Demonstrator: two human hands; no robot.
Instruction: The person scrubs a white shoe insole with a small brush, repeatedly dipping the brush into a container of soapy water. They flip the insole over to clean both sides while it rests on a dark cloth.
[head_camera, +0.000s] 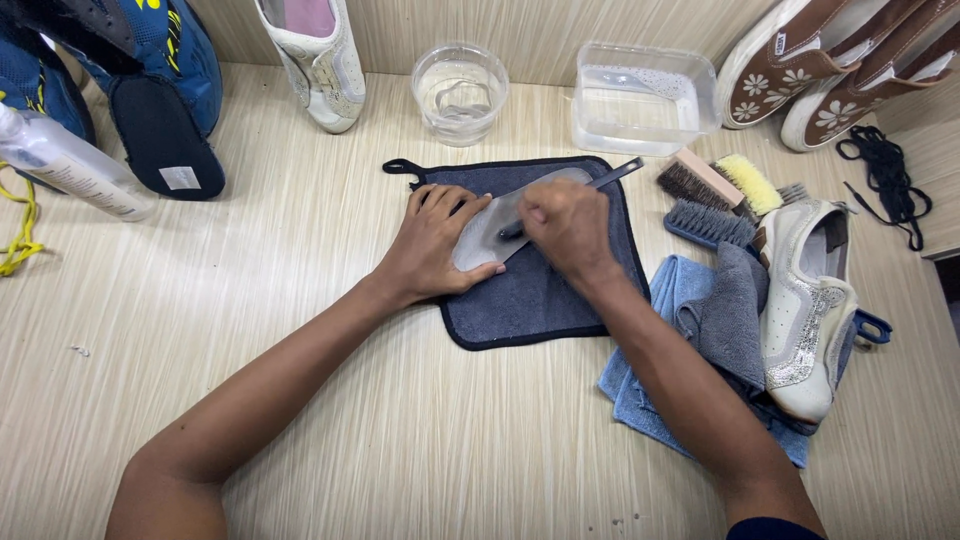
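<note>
Here the left hand (435, 243) presses flat on a grey insole (497, 222) lying on the dark towel (530, 300), while the right hand (568, 225) grips a brush (600, 181) against it. Hard scrubbing could slide the insole out from under the palm.

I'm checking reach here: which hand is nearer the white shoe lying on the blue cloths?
Right. The right hand works on the insole, closer to the white shoe; the left hand lies farther left.

insole (487, 228): pale grey, flat on dark cloth | brush (610, 175): dark handle, angled across insole
</note>
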